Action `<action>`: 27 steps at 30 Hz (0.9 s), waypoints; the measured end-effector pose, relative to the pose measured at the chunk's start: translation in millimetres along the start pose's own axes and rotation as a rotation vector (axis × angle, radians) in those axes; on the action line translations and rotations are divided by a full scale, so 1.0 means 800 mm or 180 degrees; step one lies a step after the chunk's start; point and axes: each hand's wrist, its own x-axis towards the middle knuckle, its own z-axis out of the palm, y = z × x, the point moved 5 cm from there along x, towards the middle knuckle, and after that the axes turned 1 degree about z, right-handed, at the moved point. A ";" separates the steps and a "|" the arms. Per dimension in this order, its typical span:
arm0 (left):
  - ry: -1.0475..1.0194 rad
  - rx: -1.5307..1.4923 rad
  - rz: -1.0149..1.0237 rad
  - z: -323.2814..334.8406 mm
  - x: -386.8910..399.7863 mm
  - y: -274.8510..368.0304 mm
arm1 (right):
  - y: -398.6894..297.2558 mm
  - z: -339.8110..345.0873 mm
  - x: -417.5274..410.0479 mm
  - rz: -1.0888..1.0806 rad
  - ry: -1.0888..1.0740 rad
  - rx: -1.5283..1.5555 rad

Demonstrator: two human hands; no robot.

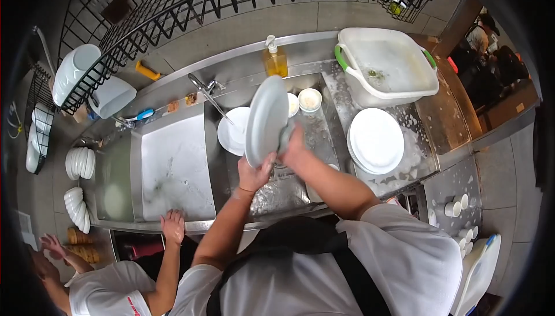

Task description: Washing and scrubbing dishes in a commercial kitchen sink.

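My left hand point(255, 174) grips the lower rim of a white plate point(266, 119), which is tilted almost on edge above the sink basin point(269, 194). Against the plate's right-hand face, my right hand point(295, 146) presses a greyish pad point(286, 136), too blurred to tell whether sponge or cloth. Behind the plate, a white bowl point(232, 136) sits under the thin faucet point(212, 101). Small white cups point(310, 99) with pale contents stand at the back of the same basin.
A stack of white plates point(376, 140) and a white tub point(390, 88) with green handles stand to the right. Left is a foam-filled basin point(177, 168), with a co-worker's hand point(173, 226) at its edge. A soap pump bottle point(276, 60) stands behind; a wire rack point(195, 2) hangs above.
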 end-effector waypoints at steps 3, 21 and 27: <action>-0.0526 -0.1292 -0.1777 -0.007 0.042 0.018 | -0.057 -0.022 0.010 -0.0323 -0.0755 0.0068; -0.1626 -0.0025 0.1042 0.132 0.021 0.111 | -0.143 -0.092 -0.194 -0.1530 0.1575 -0.0553; -0.2304 -0.1069 0.2265 0.249 -0.025 0.128 | -0.223 -0.256 -0.373 -0.1430 0.0846 -0.0133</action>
